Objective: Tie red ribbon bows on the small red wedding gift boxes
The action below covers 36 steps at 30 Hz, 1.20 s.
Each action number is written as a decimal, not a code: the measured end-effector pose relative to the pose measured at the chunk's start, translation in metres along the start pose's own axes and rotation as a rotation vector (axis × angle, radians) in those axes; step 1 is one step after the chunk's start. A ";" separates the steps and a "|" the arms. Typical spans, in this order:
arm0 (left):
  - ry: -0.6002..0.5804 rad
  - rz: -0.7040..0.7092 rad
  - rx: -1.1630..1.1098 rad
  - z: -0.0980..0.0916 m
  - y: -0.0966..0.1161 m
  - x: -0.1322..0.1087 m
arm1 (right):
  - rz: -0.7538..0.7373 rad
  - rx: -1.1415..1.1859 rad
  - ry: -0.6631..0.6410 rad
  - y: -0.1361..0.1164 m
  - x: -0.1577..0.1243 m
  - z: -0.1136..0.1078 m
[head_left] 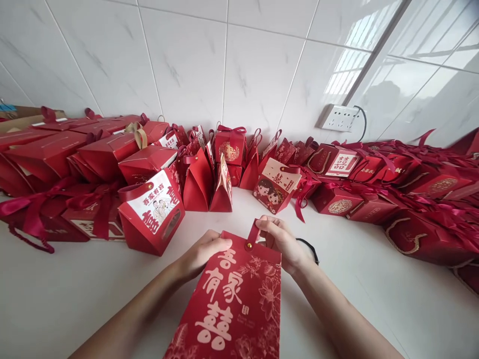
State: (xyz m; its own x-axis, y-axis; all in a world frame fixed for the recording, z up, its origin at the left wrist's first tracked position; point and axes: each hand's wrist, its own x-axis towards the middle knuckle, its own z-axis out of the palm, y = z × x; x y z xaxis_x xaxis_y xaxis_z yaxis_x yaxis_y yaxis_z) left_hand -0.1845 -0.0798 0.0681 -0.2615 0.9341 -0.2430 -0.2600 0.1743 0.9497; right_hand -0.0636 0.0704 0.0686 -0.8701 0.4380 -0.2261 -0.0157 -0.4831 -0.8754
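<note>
A flat red paper gift bag (232, 304) with pale pink characters and flower prints lies on the white countertop (75, 294) in front of me. My left hand (202, 252) curls over its top left corner and grips the edge. My right hand (279, 239) pinches the bag's top right edge beside its red strap handle (253, 233), which is fixed with a gold stud. A dark band sits at my right wrist.
Several red gift boxes and bags with ribbons crowd the back of the counter from left to right, among them a box with a cartoon couple (275, 187) and a windowed box (153, 214). A white power strip (339, 118) hangs on the tiled wall.
</note>
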 end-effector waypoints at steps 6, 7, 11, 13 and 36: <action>0.195 0.111 0.010 0.000 0.002 0.003 | 0.034 -0.014 -0.034 -0.007 0.001 -0.003; 0.214 0.123 0.004 0.000 0.002 0.004 | 0.042 -0.025 -0.065 -0.008 0.000 -0.004; 0.126 0.110 0.012 0.001 0.000 0.004 | 0.060 -0.116 -0.156 -0.010 -0.005 -0.003; 0.036 0.081 0.041 0.001 -0.003 0.003 | 0.107 -0.142 -0.132 -0.008 -0.006 -0.001; 0.015 0.152 0.100 0.000 -0.006 0.004 | 0.134 -0.345 -0.125 -0.006 -0.012 0.008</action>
State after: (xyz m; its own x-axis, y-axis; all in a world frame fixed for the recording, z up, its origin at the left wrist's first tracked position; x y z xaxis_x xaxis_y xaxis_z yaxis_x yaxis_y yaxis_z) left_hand -0.1841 -0.0770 0.0609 -0.3047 0.9475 -0.0971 -0.1228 0.0621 0.9905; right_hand -0.0572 0.0618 0.0802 -0.9069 0.2821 -0.3131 0.2502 -0.2375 -0.9386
